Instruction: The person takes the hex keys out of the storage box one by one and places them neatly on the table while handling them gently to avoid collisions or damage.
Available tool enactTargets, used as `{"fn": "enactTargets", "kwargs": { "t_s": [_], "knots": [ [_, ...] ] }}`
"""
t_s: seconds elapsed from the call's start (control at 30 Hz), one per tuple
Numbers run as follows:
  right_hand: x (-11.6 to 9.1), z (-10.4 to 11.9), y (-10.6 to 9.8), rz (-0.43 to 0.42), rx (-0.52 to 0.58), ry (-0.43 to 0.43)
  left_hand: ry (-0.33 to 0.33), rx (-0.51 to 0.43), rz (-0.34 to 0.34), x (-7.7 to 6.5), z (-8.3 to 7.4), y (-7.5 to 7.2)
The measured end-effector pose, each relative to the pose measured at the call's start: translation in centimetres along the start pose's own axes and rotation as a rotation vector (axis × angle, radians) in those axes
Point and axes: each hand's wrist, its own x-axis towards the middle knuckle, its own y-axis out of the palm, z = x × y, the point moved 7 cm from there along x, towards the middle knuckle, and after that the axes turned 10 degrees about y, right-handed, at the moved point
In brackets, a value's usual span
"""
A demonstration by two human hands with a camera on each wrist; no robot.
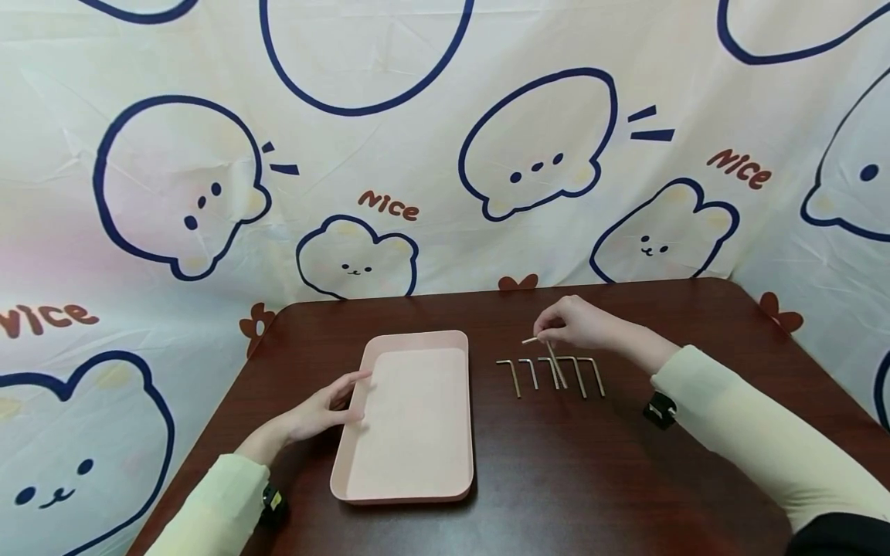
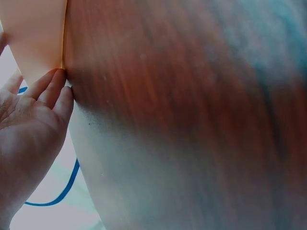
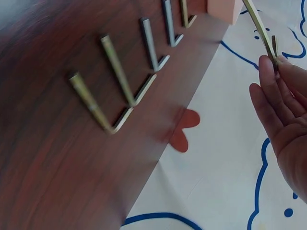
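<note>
My right hand (image 1: 566, 320) pinches an L-shaped hex key (image 3: 257, 24) between thumb and fingertips, above the far part of the table. Below it, several more hex keys lie in a row, among them a brass-coloured one (image 1: 516, 380) at the left end and another (image 1: 596, 378) at the right end. A shallow pink tray (image 1: 417, 421) stands left of the row, with nothing in it. Against the tray's left rim rests my left hand (image 1: 323, 405), thumb and fingers spread apart. The left wrist view shows its fingers (image 2: 53, 88) fairly straight along the tray's outer wall.
The dark brown wooden table (image 1: 556, 479) ends at a far edge against a cloth backdrop (image 1: 445, 154) with bear drawings. In the right wrist view, a corner of the pink tray shows beyond the row of keys.
</note>
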Motion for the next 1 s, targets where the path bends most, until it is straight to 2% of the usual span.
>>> {"fn": "enactTargets", "kwargs": {
  "t_s": [0.53, 1.0],
  "knots": [
    [-2.9, -4.2, -1.9, -0.046, -0.027, 0.091, -0.009, -0.003, -0.009, -0.1, 0.1, 0.0],
    [-4.3, -7.6, -3.2, -0.095, -0.023, 0.148, 0.005, 0.009, -0.009, -0.2, -0.4, 0.0]
  ]
}}
